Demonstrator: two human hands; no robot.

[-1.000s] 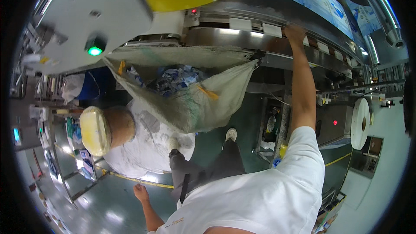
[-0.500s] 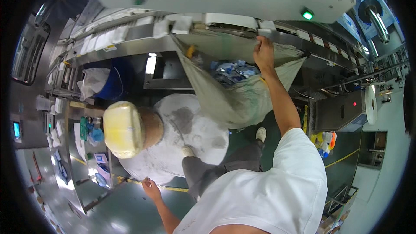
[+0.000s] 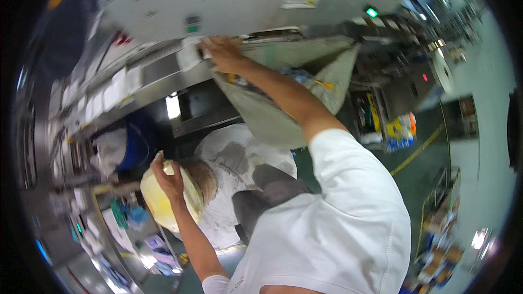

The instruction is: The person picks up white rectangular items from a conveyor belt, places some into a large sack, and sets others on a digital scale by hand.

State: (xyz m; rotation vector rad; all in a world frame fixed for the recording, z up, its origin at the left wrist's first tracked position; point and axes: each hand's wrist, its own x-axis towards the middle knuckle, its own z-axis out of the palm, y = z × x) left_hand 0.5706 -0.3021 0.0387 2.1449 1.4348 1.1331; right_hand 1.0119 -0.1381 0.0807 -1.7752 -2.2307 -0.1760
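My right hand (image 3: 222,53) reaches across to the metal conveyor line, its fingers at the edge of a white packet (image 3: 188,56). Motion smears those fingers, so their grip does not show. Below that arm hangs a pale cloth sack (image 3: 261,114), spread along the line's front, with crumpled bluish wrappers (image 3: 294,74) inside. My left hand (image 3: 170,178) is raised over a yellow padded seat (image 3: 163,201) on a brown drum-like base (image 3: 202,179). Its thumb stands apart from the bent fingers. Something pale shows at the fingertips, too small to make out.
More white packets (image 3: 117,86) lie along the line at left. A grey machine panel (image 3: 229,5) overhangs the line. A blue bin (image 3: 139,140) with a white liner stands beneath. At right are a metal box with a white roll (image 3: 442,72) and stacked cartons (image 3: 438,228).
My right hand has moved left along the conveyor, from the sack's right side to its left edge. My left hand has risen to the yellow seat. The view has turned.
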